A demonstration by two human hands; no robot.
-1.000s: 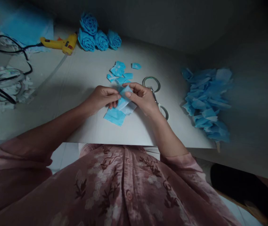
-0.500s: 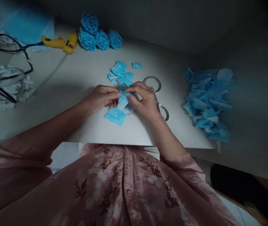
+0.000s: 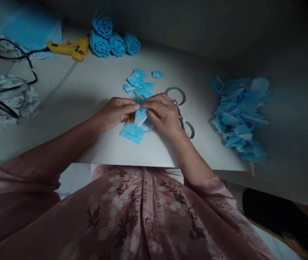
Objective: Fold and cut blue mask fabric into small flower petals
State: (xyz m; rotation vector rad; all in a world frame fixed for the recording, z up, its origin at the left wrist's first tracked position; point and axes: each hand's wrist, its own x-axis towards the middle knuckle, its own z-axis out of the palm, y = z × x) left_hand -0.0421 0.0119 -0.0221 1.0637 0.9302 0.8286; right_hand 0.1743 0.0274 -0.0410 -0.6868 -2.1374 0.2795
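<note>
Between my two hands is a small blue and white piece of material [image 3: 141,117], pinched along its top edge. My left hand [image 3: 118,112] grips it from the left with thumb and fingertips. From the right, my right hand [image 3: 164,113] holds the same piece, its fingertips touching or nearly touching the left ones. A flat blue square [image 3: 132,133] lies on the table just below my hands. Several blue scraps [image 3: 137,78] lie beyond them. Scissors with white handles [image 3: 189,130] are beside my right hand, partly hidden by it, near a roll of tape [image 3: 179,94].
Several blue fabric roses [image 3: 101,45] stand at the back beside a yellow glue gun [image 3: 80,49] with a black cord. A heap of blue pieces [image 3: 237,115] is at the right. White scraps [image 3: 26,99] and a tape roll lie at the left.
My right fingertips have moved slightly left along the top of the held piece, closer to my left thumb. The other objects on the table have stayed in place.
</note>
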